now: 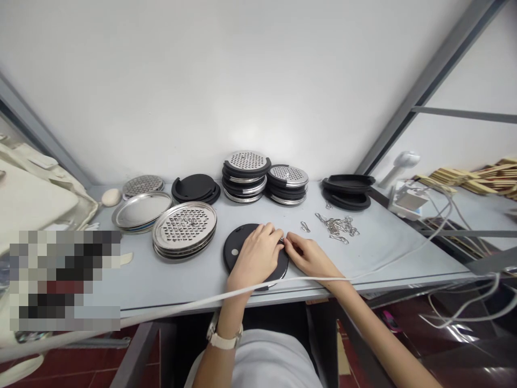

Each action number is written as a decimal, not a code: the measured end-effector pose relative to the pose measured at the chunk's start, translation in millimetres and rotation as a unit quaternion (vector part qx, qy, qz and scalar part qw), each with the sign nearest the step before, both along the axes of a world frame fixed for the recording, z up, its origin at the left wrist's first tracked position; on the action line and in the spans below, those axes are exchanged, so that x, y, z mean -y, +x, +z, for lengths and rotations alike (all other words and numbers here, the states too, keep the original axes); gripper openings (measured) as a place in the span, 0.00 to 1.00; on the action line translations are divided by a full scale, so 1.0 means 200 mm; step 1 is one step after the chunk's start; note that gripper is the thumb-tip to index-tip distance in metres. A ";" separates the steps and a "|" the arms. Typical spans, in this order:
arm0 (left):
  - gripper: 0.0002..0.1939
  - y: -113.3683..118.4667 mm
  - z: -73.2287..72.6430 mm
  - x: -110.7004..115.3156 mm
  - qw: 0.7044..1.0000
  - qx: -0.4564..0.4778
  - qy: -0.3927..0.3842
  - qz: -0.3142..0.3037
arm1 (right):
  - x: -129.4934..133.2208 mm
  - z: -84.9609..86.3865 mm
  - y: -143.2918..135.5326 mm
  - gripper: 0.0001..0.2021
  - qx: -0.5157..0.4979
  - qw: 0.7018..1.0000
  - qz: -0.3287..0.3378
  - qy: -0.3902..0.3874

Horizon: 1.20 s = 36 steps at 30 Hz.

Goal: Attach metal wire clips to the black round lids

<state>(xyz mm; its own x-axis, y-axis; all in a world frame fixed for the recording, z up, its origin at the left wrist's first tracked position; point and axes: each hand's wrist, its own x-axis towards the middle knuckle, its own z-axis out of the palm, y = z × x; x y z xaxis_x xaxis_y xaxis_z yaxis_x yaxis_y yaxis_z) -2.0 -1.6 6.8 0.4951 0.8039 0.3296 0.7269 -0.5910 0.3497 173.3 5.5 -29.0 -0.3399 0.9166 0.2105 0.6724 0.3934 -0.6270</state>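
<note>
A round black disc [234, 240] with a small pale dot lies near the table's front edge. My left hand [260, 253] rests over the disc, its fingers bent toward the disc's right rim. My right hand [307, 256] is at that same rim, thumb and index finger pinched on a tiny metallic piece that is mostly hidden between the fingertips. A pile of small metal clips [339, 226] lies to the right, with a loose clip [305, 227] nearer the hands.
Perforated metal discs [184, 226] and plain metal plates [143, 209] are stacked left. Behind stand two stacks of black-rimmed grater discs [246, 178], black holders [196, 187] and more black holders [348, 191]. A white cable [194, 306] crosses in front of the forearms.
</note>
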 end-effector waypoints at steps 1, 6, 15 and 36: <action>0.04 0.00 0.00 0.00 1.000 0.000 -0.001 0.000 | 0.00 0.00 0.00 0.12 0.002 1.000 0.000 0.000; 0.04 0.00 0.00 0.00 1.000 0.001 -0.005 -0.002 | 0.00 0.01 0.00 0.12 0.008 1.000 0.000 -0.002; 0.06 0.00 0.01 0.00 1.000 -0.003 -0.014 -0.001 | 0.01 0.01 -0.01 0.09 -0.006 1.000 -0.008 -0.006; 0.03 0.00 0.01 0.00 1.000 -0.002 -0.012 -0.006 | 0.00 0.01 0.00 0.12 -0.028 1.000 -0.004 0.000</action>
